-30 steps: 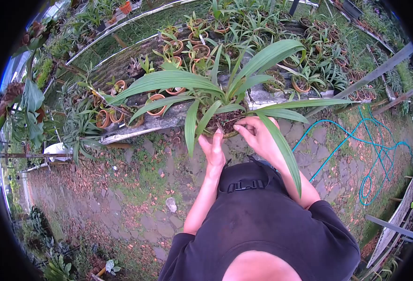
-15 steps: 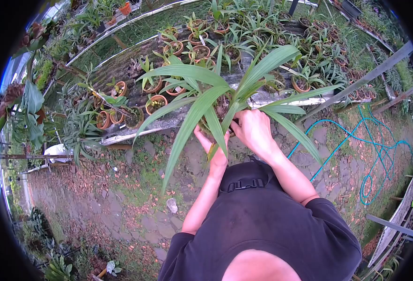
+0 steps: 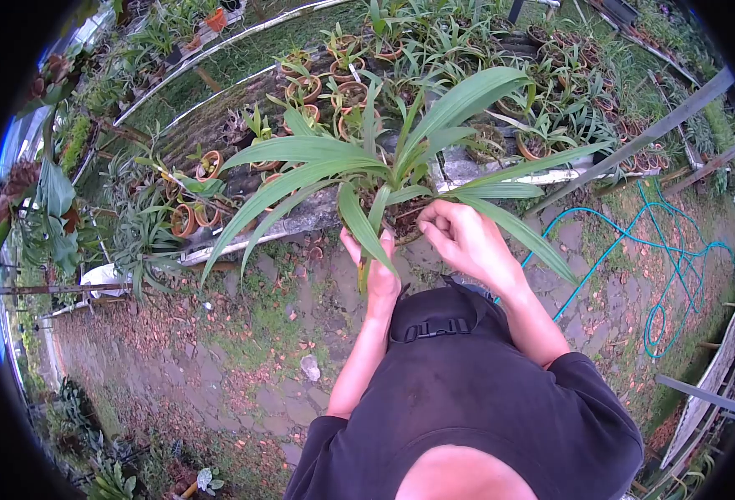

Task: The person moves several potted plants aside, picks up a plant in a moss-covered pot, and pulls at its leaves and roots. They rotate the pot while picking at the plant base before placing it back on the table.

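A large plant (image 3: 401, 171) with long, ribbed green leaves is held up in front of my waist. My left hand (image 3: 380, 275) grips it from below at its brown base (image 3: 405, 218); leaves cover part of those fingers, and whether a pot surrounds the roots is hard to see. Close to the right side of the base, my right hand (image 3: 471, 242) is closed with thumb and fingers bent together. Anything pinched between those fingertips is too small to make out.
Beyond the plant, a bench carries several small clay pots (image 3: 303, 87) with seedlings, edged by a pale rail (image 3: 217, 250). A teal hose (image 3: 625, 242) lies coiled on the paved ground at right. A metal bar (image 3: 659, 125) slants across the upper right.
The plant has turned and shifted slightly left, with its leaves spread flatter. My right hand has moved right and down from the stem, exposing more of the brown base.
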The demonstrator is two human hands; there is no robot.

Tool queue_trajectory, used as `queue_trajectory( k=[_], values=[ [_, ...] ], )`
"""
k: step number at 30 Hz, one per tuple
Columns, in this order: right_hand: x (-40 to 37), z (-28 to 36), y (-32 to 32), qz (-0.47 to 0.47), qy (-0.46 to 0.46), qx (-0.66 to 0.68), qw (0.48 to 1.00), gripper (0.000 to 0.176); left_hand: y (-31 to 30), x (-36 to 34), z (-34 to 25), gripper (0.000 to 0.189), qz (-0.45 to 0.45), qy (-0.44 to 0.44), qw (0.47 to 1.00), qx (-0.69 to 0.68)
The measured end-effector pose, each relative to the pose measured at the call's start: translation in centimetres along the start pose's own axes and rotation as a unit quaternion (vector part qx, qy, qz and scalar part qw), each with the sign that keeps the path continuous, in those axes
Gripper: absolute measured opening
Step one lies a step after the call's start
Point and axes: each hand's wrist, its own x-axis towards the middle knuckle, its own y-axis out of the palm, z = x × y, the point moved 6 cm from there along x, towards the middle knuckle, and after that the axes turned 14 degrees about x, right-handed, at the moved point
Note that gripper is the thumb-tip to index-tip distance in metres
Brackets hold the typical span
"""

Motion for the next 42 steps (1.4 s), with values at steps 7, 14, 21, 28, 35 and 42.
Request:
queue_trajectory(
  k=[7,14,21,28,35,42],
  values=[
    [-0.8,1.0,-1.3,-0.049,-0.105,-0.090,0.989,0.015,1.7,-0.5,-2.6,0.080,-0.013,0.078,0.994,-0.073],
    [1.3,0.7,2.3,0.002,-0.158,-0.047,0.986,0.017,2.1,-1.9,-2.7,0.073,-0.009,0.041,0.999,0.012],
    [1.8,-0.5,3.4,-0.005,-0.199,-0.108,0.974,0.015,2.7,-1.4,-3.2,0.071,0.012,0.051,0.999,0.000],
    [1.8,-0.5,3.7,-0.014,-0.201,-0.176,0.964,0.012,-0.6,0.5,2.7,0.051,-0.007,0.092,0.993,0.078],
    [0.6,-0.2,1.5,0.029,-0.191,-0.099,0.976,0.010,1.1,-0.7,-0.9,0.055,0.014,0.066,0.997,0.032],
    [-2.2,-1.6,-4.3,0.027,-0.084,-0.196,0.977,0.016,1.4,-0.4,-2.0,0.085,0.002,0.089,0.991,-0.099]
  ],
)
